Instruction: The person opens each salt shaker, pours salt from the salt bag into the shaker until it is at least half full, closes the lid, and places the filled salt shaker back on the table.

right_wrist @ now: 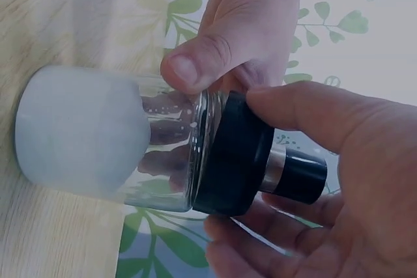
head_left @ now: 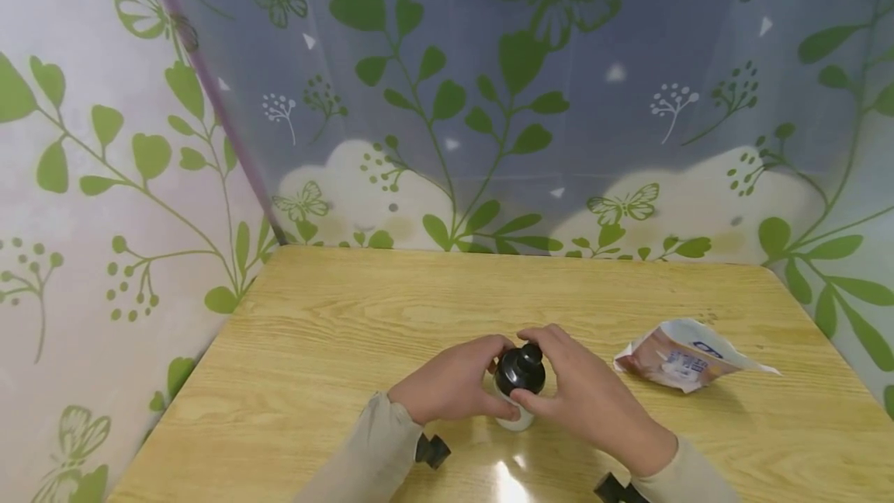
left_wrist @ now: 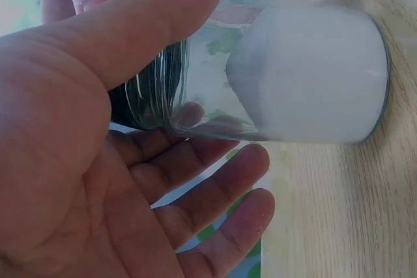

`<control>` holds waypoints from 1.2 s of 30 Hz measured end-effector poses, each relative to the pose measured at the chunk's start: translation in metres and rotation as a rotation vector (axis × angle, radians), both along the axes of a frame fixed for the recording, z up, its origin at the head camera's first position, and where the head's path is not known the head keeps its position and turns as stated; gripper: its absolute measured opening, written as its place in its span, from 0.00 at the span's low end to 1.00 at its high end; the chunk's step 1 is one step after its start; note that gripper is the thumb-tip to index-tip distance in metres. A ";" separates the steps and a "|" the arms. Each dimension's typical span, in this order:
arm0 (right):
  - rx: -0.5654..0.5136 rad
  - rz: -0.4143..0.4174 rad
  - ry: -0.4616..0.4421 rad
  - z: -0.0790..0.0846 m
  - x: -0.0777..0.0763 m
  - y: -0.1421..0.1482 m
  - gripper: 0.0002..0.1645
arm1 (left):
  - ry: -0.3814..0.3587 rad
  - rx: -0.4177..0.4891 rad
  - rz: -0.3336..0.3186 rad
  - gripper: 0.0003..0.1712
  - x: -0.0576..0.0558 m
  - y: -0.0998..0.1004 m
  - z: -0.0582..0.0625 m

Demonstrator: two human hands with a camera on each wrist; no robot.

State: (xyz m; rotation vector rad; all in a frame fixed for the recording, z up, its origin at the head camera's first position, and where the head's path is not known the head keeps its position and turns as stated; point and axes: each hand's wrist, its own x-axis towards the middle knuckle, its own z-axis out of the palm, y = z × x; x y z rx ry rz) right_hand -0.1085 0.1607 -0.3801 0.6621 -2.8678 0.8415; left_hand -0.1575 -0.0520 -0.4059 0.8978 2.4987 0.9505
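A clear glass jar (left_wrist: pixel 215 96) partly filled with fine white granules (right_wrist: pixel 81 131) stands upright on the table, in front of me. On its mouth sits a black lid (right_wrist: pixel 238 154) topped by a small black cap or spout (head_left: pixel 531 353). My left hand (head_left: pixel 454 380) holds the jar round its upper part, the thumb on one side and fingers on the other. Thumb and fingers of my right hand (head_left: pixel 590 393) grip the lid's sides from above. The left wrist view shows the granules heaped at a slant; there the left thumb covers part of the lid.
To the right of my hands an opened plastic pouch (head_left: pixel 687 359) with printing lies on the wooden table (head_left: pixel 335 317). Leaf-and-butterfly patterned cloth (head_left: pixel 454 99) hangs along the table's back and sides. Black wrist-camera mounts (head_left: pixel 434 451) stick out below my sleeves.
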 end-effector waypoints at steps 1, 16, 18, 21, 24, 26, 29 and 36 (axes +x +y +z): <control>-0.006 0.006 0.000 0.000 0.000 0.000 0.39 | 0.000 0.000 -0.001 0.36 0.000 0.000 0.000; 0.120 0.215 0.172 -0.003 -0.001 0.002 0.40 | -0.028 0.025 -0.008 0.40 0.001 -0.002 0.000; 0.114 0.210 0.161 -0.004 -0.001 0.002 0.40 | -0.025 0.024 -0.012 0.41 0.000 -0.001 0.000; 0.091 0.186 0.121 -0.005 -0.001 0.002 0.41 | -0.017 0.028 -0.017 0.41 0.000 -0.001 -0.002; 0.070 0.156 0.082 -0.004 -0.002 0.002 0.44 | -0.006 0.029 -0.021 0.39 -0.001 -0.001 -0.002; 0.062 0.136 0.053 -0.004 -0.001 0.002 0.45 | -0.003 0.029 -0.021 0.38 -0.001 0.000 -0.003; 0.053 0.118 0.031 -0.003 -0.001 0.002 0.46 | -0.002 0.029 -0.018 0.37 0.000 -0.001 -0.003; 0.029 0.122 0.024 -0.003 0.000 0.003 0.47 | 0.008 0.033 -0.018 0.37 0.001 -0.001 -0.002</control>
